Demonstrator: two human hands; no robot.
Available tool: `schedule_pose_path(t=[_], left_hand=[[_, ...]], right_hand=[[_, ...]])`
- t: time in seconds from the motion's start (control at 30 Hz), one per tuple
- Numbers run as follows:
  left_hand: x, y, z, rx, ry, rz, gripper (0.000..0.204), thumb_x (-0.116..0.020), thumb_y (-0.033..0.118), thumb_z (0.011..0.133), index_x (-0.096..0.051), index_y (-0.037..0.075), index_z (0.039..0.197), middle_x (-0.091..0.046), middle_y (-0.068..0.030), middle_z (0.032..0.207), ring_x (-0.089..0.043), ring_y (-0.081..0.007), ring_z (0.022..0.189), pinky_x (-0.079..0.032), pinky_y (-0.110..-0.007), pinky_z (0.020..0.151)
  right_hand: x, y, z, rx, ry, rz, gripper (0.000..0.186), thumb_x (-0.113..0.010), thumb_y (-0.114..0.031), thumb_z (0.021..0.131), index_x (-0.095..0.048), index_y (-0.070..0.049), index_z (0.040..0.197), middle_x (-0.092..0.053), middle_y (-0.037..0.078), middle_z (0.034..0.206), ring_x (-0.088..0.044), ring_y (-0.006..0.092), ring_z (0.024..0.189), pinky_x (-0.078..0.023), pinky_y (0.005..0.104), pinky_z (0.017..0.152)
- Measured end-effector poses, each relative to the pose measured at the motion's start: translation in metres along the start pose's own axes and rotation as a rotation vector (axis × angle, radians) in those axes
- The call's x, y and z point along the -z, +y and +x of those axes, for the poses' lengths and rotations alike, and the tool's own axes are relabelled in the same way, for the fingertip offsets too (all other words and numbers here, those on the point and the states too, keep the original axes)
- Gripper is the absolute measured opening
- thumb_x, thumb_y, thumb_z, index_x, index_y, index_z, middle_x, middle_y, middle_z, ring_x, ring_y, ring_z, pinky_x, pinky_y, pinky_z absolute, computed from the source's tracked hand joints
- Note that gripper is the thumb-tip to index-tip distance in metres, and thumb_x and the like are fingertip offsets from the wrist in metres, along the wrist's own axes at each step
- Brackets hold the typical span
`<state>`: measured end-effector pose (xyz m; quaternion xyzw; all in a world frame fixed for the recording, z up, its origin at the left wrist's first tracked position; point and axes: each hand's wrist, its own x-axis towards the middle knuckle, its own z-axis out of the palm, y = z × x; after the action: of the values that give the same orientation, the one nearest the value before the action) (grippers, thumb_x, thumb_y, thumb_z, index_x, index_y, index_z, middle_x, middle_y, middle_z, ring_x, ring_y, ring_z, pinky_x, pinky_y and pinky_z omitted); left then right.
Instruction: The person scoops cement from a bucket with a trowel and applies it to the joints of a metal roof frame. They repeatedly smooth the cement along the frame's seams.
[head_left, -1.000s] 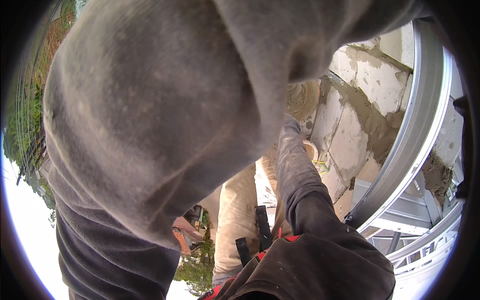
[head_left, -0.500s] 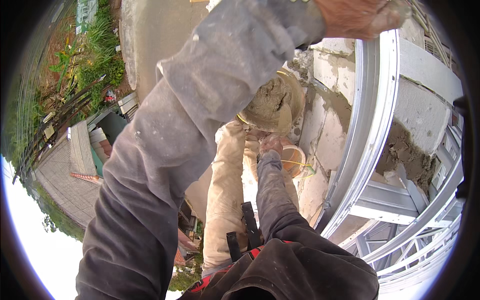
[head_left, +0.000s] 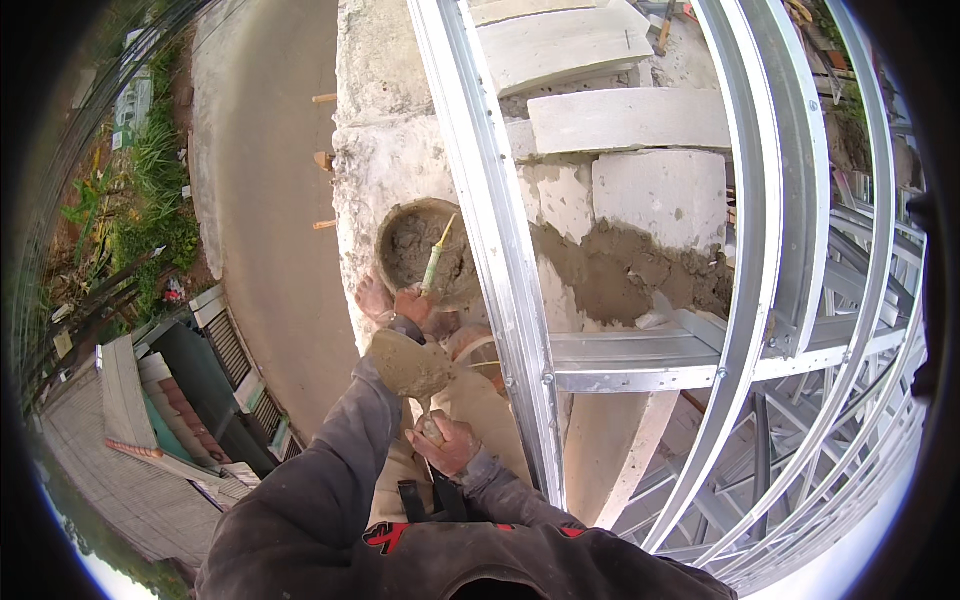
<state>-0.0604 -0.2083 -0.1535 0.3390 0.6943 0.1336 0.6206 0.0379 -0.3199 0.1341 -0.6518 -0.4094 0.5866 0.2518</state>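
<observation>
My left hand [head_left: 414, 304] is closed around a thin green-and-yellow tool [head_left: 433, 262] at a bucket of grey mortar [head_left: 412, 236]. Nearer my body, my right hand [head_left: 447, 447] grips the handle of a mortar-coated trowel [head_left: 408, 365], whose broad blade partly covers my left forearm. A bare foot [head_left: 371, 296] rests beside the mortar bucket. A second container [head_left: 480, 350] shows partly behind the trowel.
The whitish wall top [head_left: 355, 160] drops on the left toward pavement [head_left: 260, 190], plants and roofs below. Silver steel beams [head_left: 493, 230] cross close on the right, over pale blocks [head_left: 625, 120] and spread mortar [head_left: 620, 270], with open framework [head_left: 790, 460] beyond.
My left arm has dropped from high across the view to the bucket. My view has swung, showing more wall and framework. The trowel in my right hand has come into sight.
</observation>
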Motion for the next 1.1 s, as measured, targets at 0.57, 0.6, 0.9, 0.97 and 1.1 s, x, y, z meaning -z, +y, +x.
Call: schedule_pose_path(t=[0.57, 0.6, 0.9, 0.97, 1.1], left_hand=[[0.141, 0.279, -0.312, -0.138, 0.242, -0.329, 0.015, -0.066, 0.017, 0.079, -0.057, 0.005, 0.074, -0.043, 0.0046, 0.052, -0.038, -0.0080, 0.036, -0.031, -0.026, 0.031], [0.142, 0.305, -0.335, -0.150, 0.253, -0.310, 0.018, -0.067, 0.019, 0.081, -0.054, 0.008, 0.074, -0.038, 0.0048, 0.049, -0.035, -0.0083, 0.034, -0.029, -0.026, 0.031], [0.141, 0.472, -0.549, -0.596, -0.100, -0.333, 0.019, -0.062, 0.021, 0.090, -0.051, 0.006, 0.085, -0.028, 0.0062, 0.052, -0.026, -0.0063, 0.039, -0.024, -0.025, 0.039], [0.125, 0.491, -0.583, -0.666, -0.153, -0.357, 0.019, -0.061, 0.020, 0.090, -0.051, 0.004, 0.094, -0.031, 0.0056, 0.055, -0.028, -0.0059, 0.041, -0.026, -0.025, 0.040], [0.083, 0.522, -0.626, -0.744, -0.384, -0.423, 0.027, -0.059, 0.019, 0.091, -0.050, 0.000, 0.107, -0.036, 0.0044, 0.060, -0.033, -0.0054, 0.044, -0.031, -0.024, 0.041]], right_hand=[[0.148, -0.152, -0.111, 0.246, 0.244, -0.007, 0.025, -0.070, -0.026, 0.083, -0.058, -0.005, 0.089, -0.063, 0.012, 0.072, -0.063, 0.0301, 0.065, -0.049, 0.0378, 0.060], [0.157, -0.155, -0.112, 0.341, 0.357, -0.041, 0.028, -0.070, -0.028, 0.083, -0.057, -0.005, 0.093, -0.062, 0.014, 0.076, -0.063, 0.0314, 0.068, -0.048, 0.0379, 0.062], [0.189, -0.208, -0.123, 0.280, 0.483, 0.241, 0.047, -0.072, -0.046, 0.079, -0.054, -0.004, 0.093, -0.061, 0.010, 0.082, -0.059, 0.0183, 0.072, -0.047, 0.0340, 0.065], [0.195, -0.221, -0.129, 0.298, 0.501, 0.238, 0.060, -0.072, -0.052, 0.077, -0.050, 0.000, 0.099, -0.062, 0.018, 0.087, -0.062, 0.0273, 0.081, -0.048, 0.0394, 0.068], [0.218, -0.241, -0.160, 0.413, 0.673, 0.335, 0.068, -0.077, -0.054, 0.071, -0.047, 0.001, 0.098, -0.057, 0.014, 0.088, -0.057, 0.0234, 0.081, -0.047, 0.0382, 0.069]])
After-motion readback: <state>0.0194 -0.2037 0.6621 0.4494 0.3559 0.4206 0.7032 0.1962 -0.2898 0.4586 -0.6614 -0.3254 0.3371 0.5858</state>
